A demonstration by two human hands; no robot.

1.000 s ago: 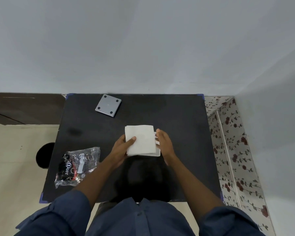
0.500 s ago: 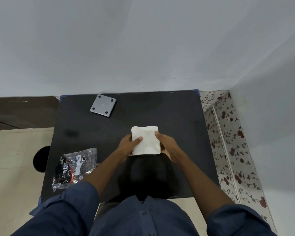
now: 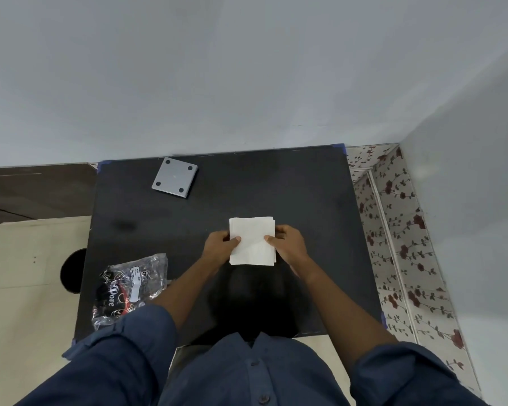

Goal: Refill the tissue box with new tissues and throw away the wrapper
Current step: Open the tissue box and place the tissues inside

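A white stack of tissues (image 3: 252, 241) is held over the middle of the black table (image 3: 305, 200). My left hand (image 3: 221, 248) grips its left edge, thumb on top. My right hand (image 3: 286, 242) grips its right edge the same way. Whatever lies under the stack is hidden. A grey square piece with four dark feet (image 3: 174, 177), apparently the tissue box's base or lid, lies flat at the table's back left. The crumpled clear wrapper with black and red print (image 3: 128, 288) rests near the table's front left edge.
A grey wall runs behind the table and along the right. A floral-patterned strip (image 3: 399, 244) lines the floor on the right. A dark round bin opening (image 3: 72, 271) shows on the floor left of the table. My blue sleeves fill the bottom of the view.
Both hands shifted from pressing the stack's sides to pinching its edges with thumbs on top. The white edge seen under the stack a second ago is no longer visible.
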